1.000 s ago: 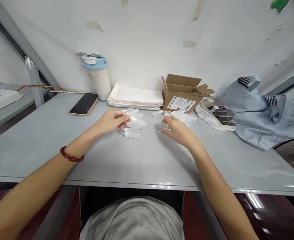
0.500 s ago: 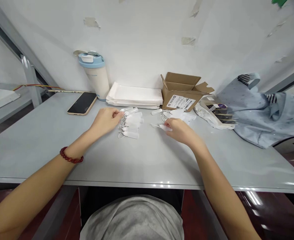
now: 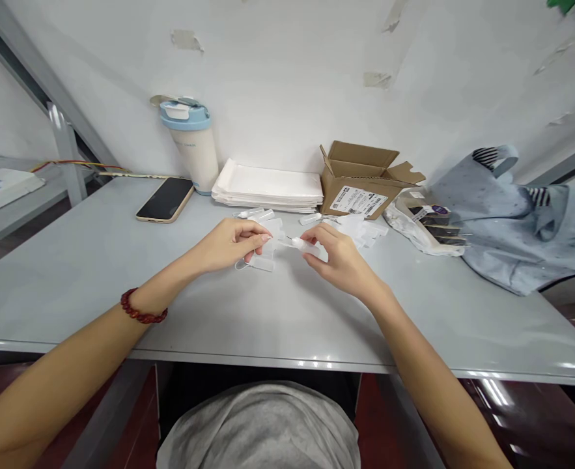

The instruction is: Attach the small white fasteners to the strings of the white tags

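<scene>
My right hand (image 3: 333, 254) is closed on a small translucent white tube (image 3: 305, 245), which lies sideways above the table with its narrow end toward the left. A thin cord (image 3: 283, 241) runs from that end to my left hand (image 3: 241, 242), whose thumb and forefinger are pinched together on it. Beneath and behind my left hand lies a row of similar white tubes (image 3: 264, 263) with cord loops, partly hidden by the fingers. Beyond my right hand is a loose heap of white pieces (image 3: 360, 228), and a single tube (image 3: 310, 219) lies beside it.
A stack of white envelopes (image 3: 272, 185) and an open cardboard box (image 3: 355, 189) stand along the wall. To the left are a phone (image 3: 165, 199) and a tumbler (image 3: 196, 153). A plastic-wrapped pack (image 3: 431, 225) and a blue-grey cloth bag (image 3: 512, 221) are on the right.
My right hand has brought the tube left and turned it sideways. My left hand has moved right from the row and now pinches its cord.
</scene>
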Tool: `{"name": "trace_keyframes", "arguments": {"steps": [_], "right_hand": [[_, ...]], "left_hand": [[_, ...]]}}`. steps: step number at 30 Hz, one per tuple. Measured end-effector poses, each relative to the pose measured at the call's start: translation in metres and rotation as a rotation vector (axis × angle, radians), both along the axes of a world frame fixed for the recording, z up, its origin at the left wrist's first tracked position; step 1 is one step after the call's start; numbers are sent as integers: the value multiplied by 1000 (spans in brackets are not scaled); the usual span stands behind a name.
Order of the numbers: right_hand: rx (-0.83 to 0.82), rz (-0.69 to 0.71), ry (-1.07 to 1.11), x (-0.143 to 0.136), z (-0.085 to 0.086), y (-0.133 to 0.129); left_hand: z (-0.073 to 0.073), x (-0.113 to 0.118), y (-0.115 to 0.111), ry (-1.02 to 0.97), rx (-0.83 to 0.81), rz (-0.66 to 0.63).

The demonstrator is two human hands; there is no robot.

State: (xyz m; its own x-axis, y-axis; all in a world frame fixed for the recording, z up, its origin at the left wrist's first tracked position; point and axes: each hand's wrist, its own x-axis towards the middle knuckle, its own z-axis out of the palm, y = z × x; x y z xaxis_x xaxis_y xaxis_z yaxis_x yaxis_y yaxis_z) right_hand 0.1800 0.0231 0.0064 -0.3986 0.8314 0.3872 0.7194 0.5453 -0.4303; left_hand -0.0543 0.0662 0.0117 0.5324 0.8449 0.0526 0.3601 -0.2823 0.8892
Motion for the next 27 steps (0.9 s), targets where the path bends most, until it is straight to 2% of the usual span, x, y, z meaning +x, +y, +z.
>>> {"name": "trace_keyframes", "arguments": {"steps": [6,16,27], "right_hand": [[13,-18,-27,0,-3,1],[103,21,-31,-5,-3,-3],[97,59,-26,-8,-3,-5]], "left_hand": [[4,1,-5,-23,-15,-37],[0,6,-6,-23,-7,-14],[2,8,-11,-32,16,24]]}}
